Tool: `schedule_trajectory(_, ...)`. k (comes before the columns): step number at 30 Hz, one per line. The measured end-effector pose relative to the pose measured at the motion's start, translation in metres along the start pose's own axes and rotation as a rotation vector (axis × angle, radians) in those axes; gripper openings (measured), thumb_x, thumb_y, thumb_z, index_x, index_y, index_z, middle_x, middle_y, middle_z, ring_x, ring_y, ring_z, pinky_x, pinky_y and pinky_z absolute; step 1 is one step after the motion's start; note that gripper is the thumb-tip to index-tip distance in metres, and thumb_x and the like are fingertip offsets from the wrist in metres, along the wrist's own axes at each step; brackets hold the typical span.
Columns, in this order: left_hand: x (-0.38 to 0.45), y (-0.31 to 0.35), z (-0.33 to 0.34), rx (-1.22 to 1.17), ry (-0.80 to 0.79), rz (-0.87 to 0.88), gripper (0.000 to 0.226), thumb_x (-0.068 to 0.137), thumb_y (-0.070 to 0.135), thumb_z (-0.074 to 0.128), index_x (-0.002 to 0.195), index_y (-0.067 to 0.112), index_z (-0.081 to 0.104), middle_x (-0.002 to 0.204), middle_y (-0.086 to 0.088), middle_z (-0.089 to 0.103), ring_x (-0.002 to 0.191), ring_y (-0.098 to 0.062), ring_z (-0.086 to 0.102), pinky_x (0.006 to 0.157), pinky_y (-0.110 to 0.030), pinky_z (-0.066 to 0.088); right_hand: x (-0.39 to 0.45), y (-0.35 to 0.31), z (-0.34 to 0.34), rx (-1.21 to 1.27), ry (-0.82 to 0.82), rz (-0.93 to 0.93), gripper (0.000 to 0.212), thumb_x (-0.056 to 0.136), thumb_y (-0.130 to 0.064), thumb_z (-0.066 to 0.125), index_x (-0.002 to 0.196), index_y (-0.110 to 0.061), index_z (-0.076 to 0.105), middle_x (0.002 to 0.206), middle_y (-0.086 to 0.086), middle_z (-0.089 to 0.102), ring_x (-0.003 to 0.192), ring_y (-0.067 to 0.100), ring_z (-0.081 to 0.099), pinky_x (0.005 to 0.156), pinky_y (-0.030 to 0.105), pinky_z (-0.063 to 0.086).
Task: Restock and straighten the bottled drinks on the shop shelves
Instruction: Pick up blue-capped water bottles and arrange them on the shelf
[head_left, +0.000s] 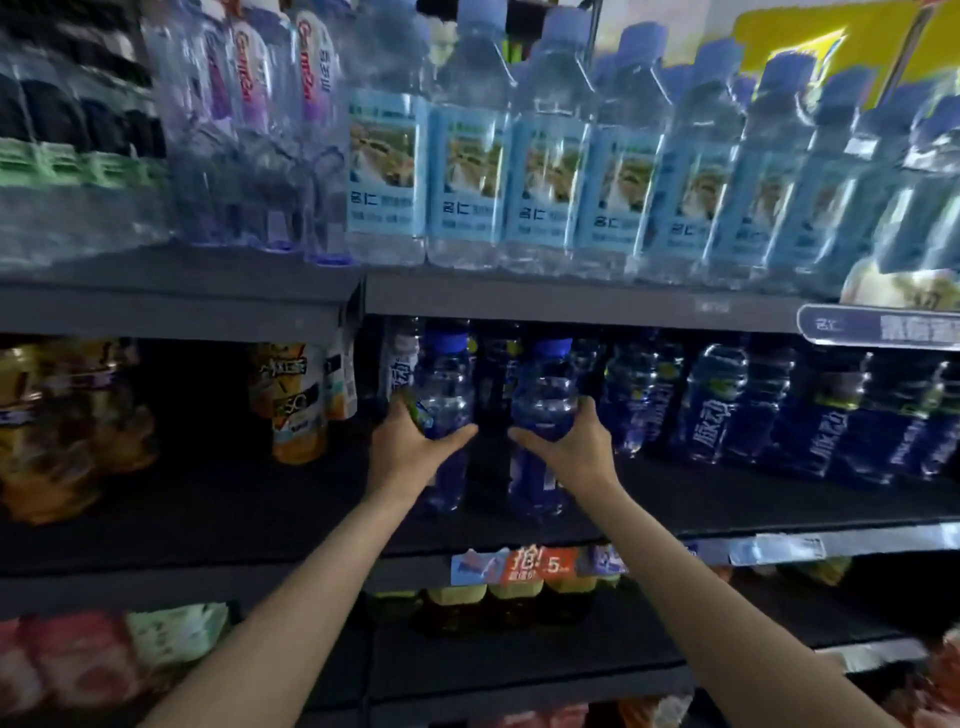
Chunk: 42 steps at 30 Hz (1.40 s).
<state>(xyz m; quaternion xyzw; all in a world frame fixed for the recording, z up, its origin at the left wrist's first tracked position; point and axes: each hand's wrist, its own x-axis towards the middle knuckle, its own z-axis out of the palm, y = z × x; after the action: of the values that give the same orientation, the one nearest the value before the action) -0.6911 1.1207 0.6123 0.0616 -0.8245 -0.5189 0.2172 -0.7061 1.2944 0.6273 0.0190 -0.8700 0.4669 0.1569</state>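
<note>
Two blue sports-drink bottles with blue caps stand upright on the dark middle shelf (519, 525). My left hand (410, 441) is wrapped around the left blue bottle (447, 384) at its waist. My right hand (571, 441) grips the right blue bottle (543, 395) the same way. Both bottles stand side by side near the shelf's front, with a narrow gap between them. A row of the same blue bottles (779, 405) runs off to the right, further back on that shelf.
The top shelf holds clear water bottles with light blue labels (545, 176) and purple-labelled bottles (249, 130). Orange and yellow drinks (296, 405) stand at the middle shelf's left. A red price tag (535, 564) hangs on the shelf edge. Lower shelves carry more bottles.
</note>
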Motion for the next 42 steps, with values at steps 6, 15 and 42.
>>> schedule_trajectory(6, -0.009, 0.007, -0.006, 0.010, -0.339, -0.031, 0.092, 0.078, 0.008, 0.072, 0.144, 0.018, 0.008, 0.122, 0.007, 0.037, 0.121, -0.011, 0.039, 0.086, -0.012, 0.028, 0.001, 0.026, -0.011, 0.220, -0.278, -0.042, 0.073, 0.079, -0.010, 0.071, 0.135, -0.015, 0.025, 0.114, -0.003, 0.052, 0.114, 0.021, 0.054, 0.094, 0.035, 0.046)
schedule_trajectory(15, -0.019, -0.015, 0.000, 0.081, -0.234, -0.054, 0.087, 0.075, 0.011, 0.075, 0.144, 0.015, 0.021, 0.143, -0.002, 0.038, 0.129, -0.014, 0.039, 0.096, -0.019, 0.029, 0.015, 0.031, 0.018, -0.170, -0.083, -0.086, 0.081, 0.070, -0.040, 0.078, 0.129, -0.002, 0.038, 0.134, 0.015, 0.034, 0.123, 0.031, 0.038, 0.101, 0.041, 0.039)
schedule_trajectory(42, 0.056, -0.022, 0.063, 0.133, 0.073, -0.246, 0.065, 0.085, 0.003, 0.061, 0.140, 0.015, 0.028, 0.140, -0.013, 0.030, 0.119, -0.027, 0.046, 0.094, -0.028, 0.040, 0.080, 0.051, 0.050, -0.017, 0.028, -0.167, 0.015, 0.087, -0.003, 0.057, 0.101, 0.001, 0.052, 0.100, 0.012, 0.058, 0.079, 0.021, 0.052, 0.063, 0.024, 0.035)
